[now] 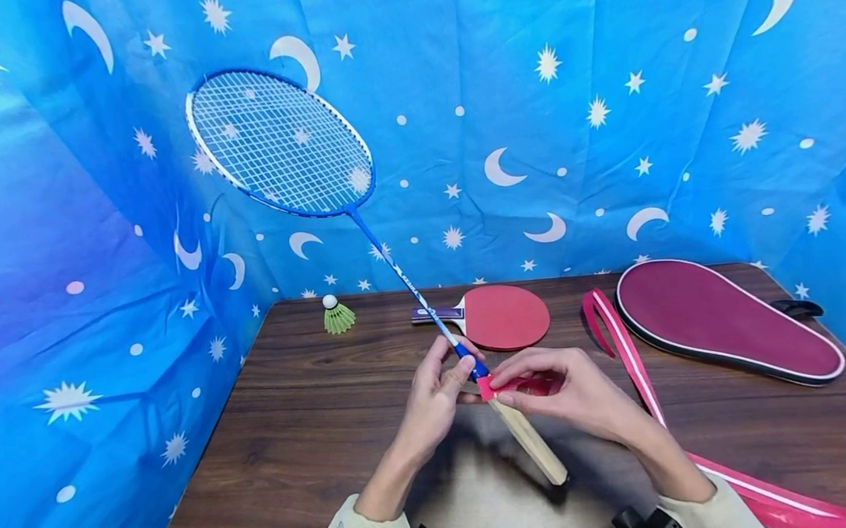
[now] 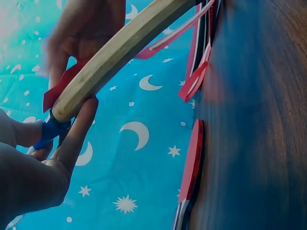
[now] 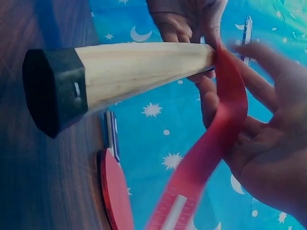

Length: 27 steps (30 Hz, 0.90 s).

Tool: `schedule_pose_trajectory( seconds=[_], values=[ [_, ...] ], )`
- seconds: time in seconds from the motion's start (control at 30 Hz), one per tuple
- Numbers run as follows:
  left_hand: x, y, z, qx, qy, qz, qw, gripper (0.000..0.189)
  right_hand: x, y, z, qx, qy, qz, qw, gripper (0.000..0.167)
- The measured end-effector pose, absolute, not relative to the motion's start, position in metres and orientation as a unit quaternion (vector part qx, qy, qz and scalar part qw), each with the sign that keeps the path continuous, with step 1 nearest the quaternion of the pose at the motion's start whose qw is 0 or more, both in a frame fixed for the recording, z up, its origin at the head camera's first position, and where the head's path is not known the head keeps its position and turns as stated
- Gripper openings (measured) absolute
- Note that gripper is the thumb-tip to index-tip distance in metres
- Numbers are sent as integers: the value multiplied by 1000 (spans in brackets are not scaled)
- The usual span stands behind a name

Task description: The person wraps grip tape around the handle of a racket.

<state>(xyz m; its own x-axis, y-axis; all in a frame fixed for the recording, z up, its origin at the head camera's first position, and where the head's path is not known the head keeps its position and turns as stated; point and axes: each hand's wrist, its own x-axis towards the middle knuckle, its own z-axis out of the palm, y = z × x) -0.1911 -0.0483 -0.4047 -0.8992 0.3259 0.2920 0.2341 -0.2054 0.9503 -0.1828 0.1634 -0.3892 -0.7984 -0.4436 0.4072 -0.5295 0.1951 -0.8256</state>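
A blue and white badminton racket (image 1: 399,271) points up to the left, its wooden handle (image 1: 530,440) bare down to a black end cap (image 3: 57,91). My left hand (image 1: 431,400) holds it at the blue cone (image 2: 50,130) just above the wood. With thumb and fingers my right hand (image 1: 584,390) pinches a red grip tape (image 3: 232,96) against the top of the handle. The tape loops away from there; its long tail (image 1: 632,358), with a white stripe, trails over the table and passes behind the right forearm.
A red table tennis bat (image 1: 506,317) lies behind the hands. To its left stands a yellow-green shuttlecock (image 1: 338,317). A maroon bat case (image 1: 719,316) lies at the right of the dark wooden table (image 1: 289,424). Blue star-patterned cloth (image 1: 426,139) hangs around the table.
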Motion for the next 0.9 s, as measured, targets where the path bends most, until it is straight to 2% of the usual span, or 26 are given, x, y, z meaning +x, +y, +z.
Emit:
schedule_pose_trajectory(
  seconds=[0.1,0.3,0.53,0.6,0.73,0.9],
  values=[
    [-191,-48,-404,223,638,736,26,22,-183,160,-392,295,-783,546,44,16],
    [-191,-49,-401,222,644,732,21,21,-184,153,-396,232,-809,536,58,39],
    [-194,-51,-401,233,653,721,12,29,-187,150,-400,205,-813,541,-72,27],
    [-195,-51,-401,236,654,719,8,33,-188,149,-401,197,-803,556,-87,27],
    [-195,-50,-401,236,652,720,-14,39,-188,145,-403,175,-792,582,-59,32],
    [-194,-48,-402,225,621,751,-21,30,-187,138,-408,158,-794,587,21,32]
  ],
)
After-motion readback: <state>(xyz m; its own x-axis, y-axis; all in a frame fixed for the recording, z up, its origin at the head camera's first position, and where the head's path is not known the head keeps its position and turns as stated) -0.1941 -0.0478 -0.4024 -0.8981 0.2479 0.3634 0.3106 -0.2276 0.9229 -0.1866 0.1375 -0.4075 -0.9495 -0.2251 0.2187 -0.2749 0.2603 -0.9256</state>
